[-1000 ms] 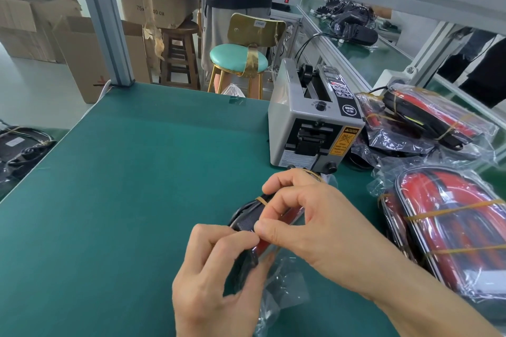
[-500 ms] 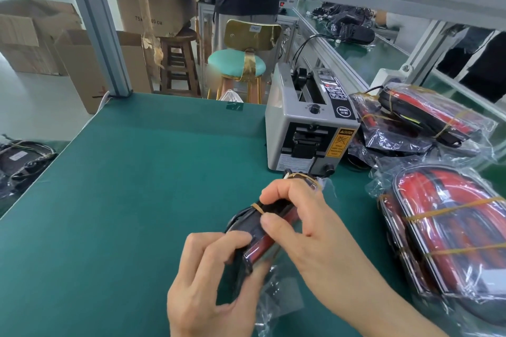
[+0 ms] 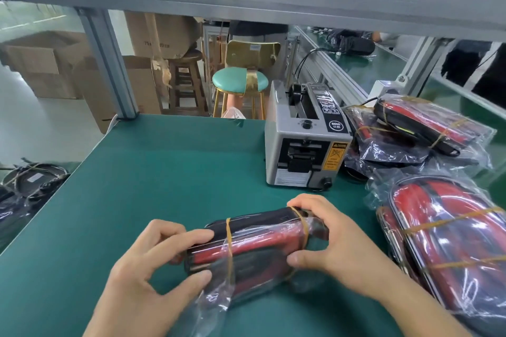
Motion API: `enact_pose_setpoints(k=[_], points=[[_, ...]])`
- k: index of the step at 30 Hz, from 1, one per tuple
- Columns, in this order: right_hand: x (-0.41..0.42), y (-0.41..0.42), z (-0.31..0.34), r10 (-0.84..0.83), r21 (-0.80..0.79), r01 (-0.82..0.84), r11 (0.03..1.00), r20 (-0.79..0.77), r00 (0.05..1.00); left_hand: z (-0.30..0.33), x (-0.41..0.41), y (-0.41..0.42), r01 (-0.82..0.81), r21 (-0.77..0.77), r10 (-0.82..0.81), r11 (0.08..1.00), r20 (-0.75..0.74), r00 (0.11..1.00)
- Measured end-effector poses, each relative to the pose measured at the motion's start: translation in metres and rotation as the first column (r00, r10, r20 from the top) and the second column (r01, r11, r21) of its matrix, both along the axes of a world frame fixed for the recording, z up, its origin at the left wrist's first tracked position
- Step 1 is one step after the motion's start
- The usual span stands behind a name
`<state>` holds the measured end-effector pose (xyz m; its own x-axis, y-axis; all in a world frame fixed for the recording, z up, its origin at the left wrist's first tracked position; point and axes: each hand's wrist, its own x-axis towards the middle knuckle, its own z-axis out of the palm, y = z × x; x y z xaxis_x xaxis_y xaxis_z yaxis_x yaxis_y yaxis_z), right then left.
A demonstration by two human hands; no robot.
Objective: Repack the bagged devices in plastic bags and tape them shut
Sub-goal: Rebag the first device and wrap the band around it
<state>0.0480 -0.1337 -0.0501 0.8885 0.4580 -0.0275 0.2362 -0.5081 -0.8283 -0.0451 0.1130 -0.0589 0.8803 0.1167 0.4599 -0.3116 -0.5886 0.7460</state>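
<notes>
While gripped at both ends near the worktop's (image 3: 164, 172) front edge, not yet taped: red-and-black device (image 3: 246, 249) sleeved in crinkly clear plastic bag (image 3: 219, 298), two tan rubber bands round it. Left hand (image 3: 153, 271) and right hand (image 3: 328, 249) both curled on it. Tape dispenser (image 3: 304, 145) behind; bagged units (image 3: 451, 254) along right edge.

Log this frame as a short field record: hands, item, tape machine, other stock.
left hand: grips the left end of the bagged device
right hand: grips its right end
bagged device: black and red, two rubber bands, in clear plastic, held over green mat
tape dispenser: behind, untouched
bagged stock: piled right
</notes>
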Motion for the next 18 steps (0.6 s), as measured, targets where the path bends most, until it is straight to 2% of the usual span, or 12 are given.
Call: enact_pose_setpoints(k=[4,8,10,13,15,18], points=[[-0.003,-0.002,-0.005,0.011,0.059,-0.017,0.998,0.113,0.994,0.026,0.003,-0.014,-0.038,0.263,0.031,0.964,0.033,0.999],[-0.01,-0.001,-0.009,-0.026,0.085,0.014,0.996,0.145,0.989,0.037,0.026,-0.06,-0.006,0.588,-0.017,0.809,0.033,0.999],[-0.013,-0.003,-0.01,-0.009,0.09,-0.003,0.996,0.13,0.991,0.034,0.033,-0.069,0.044,0.643,-0.057,0.765,0.0,0.998],[-0.01,-0.008,-0.008,0.003,0.19,-0.005,0.982,0.007,1.0,0.03,0.038,-0.056,0.075,0.63,-0.116,0.773,0.025,0.993],[0.001,-0.006,-0.007,-0.196,0.268,0.189,0.945,-0.002,0.981,0.032,0.038,-0.044,0.032,0.615,-0.077,0.788,0.046,0.996],[0.029,0.0,-0.007,-0.537,0.373,0.528,0.763,-0.089,0.839,0.034,0.036,-0.034,0.027,0.569,-0.03,0.822,-0.003,1.0]])
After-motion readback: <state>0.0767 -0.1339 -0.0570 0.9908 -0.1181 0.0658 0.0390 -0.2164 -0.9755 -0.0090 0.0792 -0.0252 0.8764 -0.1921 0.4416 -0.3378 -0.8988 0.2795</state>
